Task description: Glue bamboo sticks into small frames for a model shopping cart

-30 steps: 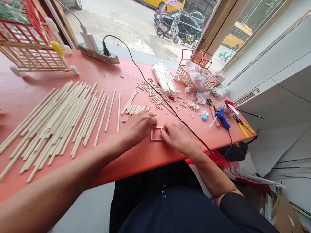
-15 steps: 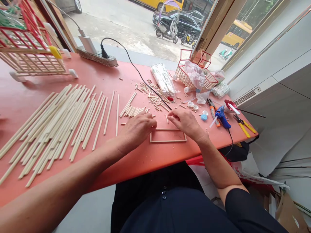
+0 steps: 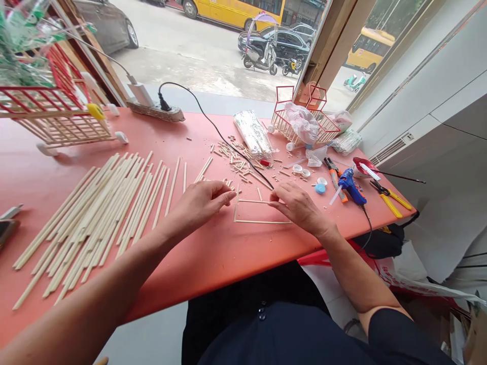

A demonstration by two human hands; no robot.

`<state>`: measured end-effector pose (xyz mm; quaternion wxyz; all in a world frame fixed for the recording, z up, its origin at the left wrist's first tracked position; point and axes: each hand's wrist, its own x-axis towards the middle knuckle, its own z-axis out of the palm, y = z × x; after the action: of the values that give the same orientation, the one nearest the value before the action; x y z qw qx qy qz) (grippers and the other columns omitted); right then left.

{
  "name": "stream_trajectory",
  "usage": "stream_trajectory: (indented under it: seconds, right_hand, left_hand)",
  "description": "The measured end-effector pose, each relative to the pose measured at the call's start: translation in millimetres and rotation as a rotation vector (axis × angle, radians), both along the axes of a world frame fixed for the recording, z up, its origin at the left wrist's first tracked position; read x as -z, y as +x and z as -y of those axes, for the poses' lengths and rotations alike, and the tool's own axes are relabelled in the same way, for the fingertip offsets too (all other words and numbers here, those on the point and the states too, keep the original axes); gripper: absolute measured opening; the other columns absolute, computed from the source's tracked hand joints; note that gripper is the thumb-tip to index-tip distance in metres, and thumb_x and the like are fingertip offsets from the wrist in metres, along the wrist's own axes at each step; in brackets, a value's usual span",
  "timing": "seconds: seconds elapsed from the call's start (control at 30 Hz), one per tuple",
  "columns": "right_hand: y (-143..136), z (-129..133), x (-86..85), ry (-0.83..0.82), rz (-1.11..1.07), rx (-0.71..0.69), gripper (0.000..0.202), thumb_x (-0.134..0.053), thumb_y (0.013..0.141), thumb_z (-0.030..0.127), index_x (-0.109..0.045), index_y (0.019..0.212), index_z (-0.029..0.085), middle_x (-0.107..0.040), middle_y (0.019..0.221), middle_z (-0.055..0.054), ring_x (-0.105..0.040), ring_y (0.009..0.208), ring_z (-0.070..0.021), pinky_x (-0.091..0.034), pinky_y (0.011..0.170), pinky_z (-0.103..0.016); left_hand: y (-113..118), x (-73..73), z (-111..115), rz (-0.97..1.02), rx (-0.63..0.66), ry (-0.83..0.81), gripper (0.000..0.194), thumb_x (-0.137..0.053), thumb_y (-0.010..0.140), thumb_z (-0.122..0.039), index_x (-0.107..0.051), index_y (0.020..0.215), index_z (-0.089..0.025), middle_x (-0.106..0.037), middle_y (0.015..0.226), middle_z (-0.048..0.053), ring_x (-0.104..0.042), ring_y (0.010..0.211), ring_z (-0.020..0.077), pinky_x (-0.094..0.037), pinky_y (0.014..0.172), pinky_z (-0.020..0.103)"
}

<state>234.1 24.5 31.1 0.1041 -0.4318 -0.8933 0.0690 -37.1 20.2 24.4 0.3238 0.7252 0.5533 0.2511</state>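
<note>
On the pink table in front of me, thin wooden sticks form a small rectangular frame. My right hand is over its right side, thumb and forefinger pinched at the right end of the frame's far stick. That hand hides the far right corner. To the left, my left hand has its thumb and fingers pressed together beside the upright left stick. Whether anything is between those fingers cannot be made out. A short loose stick lies just beyond the frame.
Many long wooden sticks lie at left. Short cut pieces are scattered beyond my hands, under a black cable. A blue glue gun and yellow-handled pliers lie at right. Stick-built carts stand at the back.
The view has shifted slightly. My right hand has come down onto the far stick's end. The frame's left stick now extends beyond the far stick. My left hand stays pinched on the left.
</note>
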Motion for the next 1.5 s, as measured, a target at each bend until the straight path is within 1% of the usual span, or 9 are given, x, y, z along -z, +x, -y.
stream_trajectory:
  seconds: [0.13, 0.33, 0.43, 0.53, 0.63, 0.8, 0.93, 1.1, 1.5]
  right_hand:
    - [-4, -4, -8.8, 0.081, 0.001, 0.014, 0.015, -0.056, 0.104, 0.027, -0.064, 0.094, 0.019, -0.067, 0.096, -0.008, -0.055, 0.095, -0.0237, -0.040, 0.092, -0.035]
    - [-15, -13, -13.3, 0.140, -0.015, -0.034, 0.024, -0.048, 0.107, 0.030, -0.065, 0.094, 0.020, -0.069, 0.100, -0.010, -0.056, 0.101, -0.0250, -0.041, 0.095, -0.036]
    - [-13, -19, -12.4, 0.157, -0.169, -0.024, 0.029, -0.051, 0.106, 0.044, -0.066, 0.103, 0.019, -0.070, 0.105, -0.010, -0.060, 0.104, -0.0246, -0.043, 0.100, -0.037]
    - [-5, -29, -7.9, 0.136, -0.424, 0.103, 0.039, -0.050, 0.104, 0.054, -0.063, 0.116, 0.020, -0.070, 0.114, -0.010, -0.064, 0.105, -0.0229, -0.047, 0.099, -0.036]
    - [7, -41, 0.3, 0.063, -0.626, 0.251, 0.044, -0.044, 0.104, 0.057, -0.060, 0.121, 0.020, -0.071, 0.117, -0.011, -0.067, 0.105, -0.0211, -0.051, 0.094, -0.034]
    - [13, -51, 12.1, -0.115, -0.733, 0.270, 0.046, -0.048, 0.102, 0.058, -0.063, 0.116, 0.017, -0.073, 0.109, -0.010, -0.068, 0.094, -0.0183, -0.053, 0.089, -0.031]
    - [7, -48, 16.9, -0.148, -0.679, 0.221, 0.040, -0.052, 0.102, 0.054, -0.067, 0.112, 0.018, -0.074, 0.109, -0.009, -0.069, 0.096, -0.0195, -0.051, 0.084, -0.030]
    - [4, -49, 24.8, -0.137, -0.649, 0.170, 0.034, -0.057, 0.100, 0.049, -0.069, 0.108, 0.018, -0.076, 0.102, -0.009, -0.069, 0.089, -0.0189, -0.048, 0.073, -0.027]
    - [5, -49, 32.7, -0.098, -0.550, 0.091, 0.023, -0.058, 0.098, 0.035, -0.071, 0.099, 0.017, -0.076, 0.092, -0.006, -0.060, 0.073, -0.0149, -0.044, 0.068, -0.027]
  left_hand:
    - [0, -0.5, -1, 0.269, -0.056, -0.159, 0.037, -0.071, 0.078, -0.054, -0.080, 0.085, -0.019, -0.071, 0.066, 0.002, -0.059, 0.059, 0.0157, -0.044, 0.056, 0.026]
    - [4, -5.5, 2, 0.339, -0.098, -0.180, 0.035, -0.073, 0.078, -0.051, -0.077, 0.068, -0.018, -0.057, 0.052, -0.001, -0.045, 0.051, 0.0114, -0.032, 0.049, 0.024]
    - [2, -6.1, 0, 0.418, -0.127, -0.224, 0.034, -0.075, 0.075, -0.049, -0.077, 0.067, -0.016, -0.055, 0.051, -0.001, -0.043, 0.050, 0.0102, -0.030, 0.048, 0.023]
    - [-7, -5.9, -6, 0.486, -0.176, -0.222, 0.031, -0.077, 0.074, -0.046, -0.076, 0.067, -0.015, -0.062, 0.057, 0.001, -0.042, 0.051, 0.0095, -0.029, 0.048, 0.024]
    - [-24, -7.6, -15, 0.592, -0.276, -0.117, 0.022, -0.079, 0.077, -0.036, -0.076, 0.071, -0.015, -0.060, 0.057, -0.001, -0.043, 0.054, 0.0093, -0.034, 0.051, 0.024]
    - [-50, -10.6, -27, 0.892, -0.540, -0.129, 0.010, -0.081, 0.082, -0.017, -0.072, 0.077, -0.016, -0.072, 0.075, -0.003, -0.052, 0.065, 0.0069, -0.045, 0.060, 0.020]
    - [-57, -2.6, -36, 0.931, -0.613, -0.124, 0.011, -0.082, 0.082, -0.013, -0.071, 0.083, -0.015, -0.073, 0.077, -0.003, -0.058, 0.065, 0.0054, -0.053, 0.068, 0.019]
    - [-64, 14.7, -50, 0.965, -0.766, -0.028, 0.010, -0.073, 0.088, -0.015, -0.069, 0.079, -0.012, -0.067, 0.063, -0.002, -0.060, 0.055, 0.0065, -0.054, 0.060, 0.019]
    - [-88, 27.3, -60, 0.798, -0.760, -0.088, 0.016, -0.065, 0.091, -0.010, -0.064, 0.074, -0.010, -0.069, 0.067, 0.005, -0.069, 0.061, 0.0148, -0.061, 0.069, 0.032]
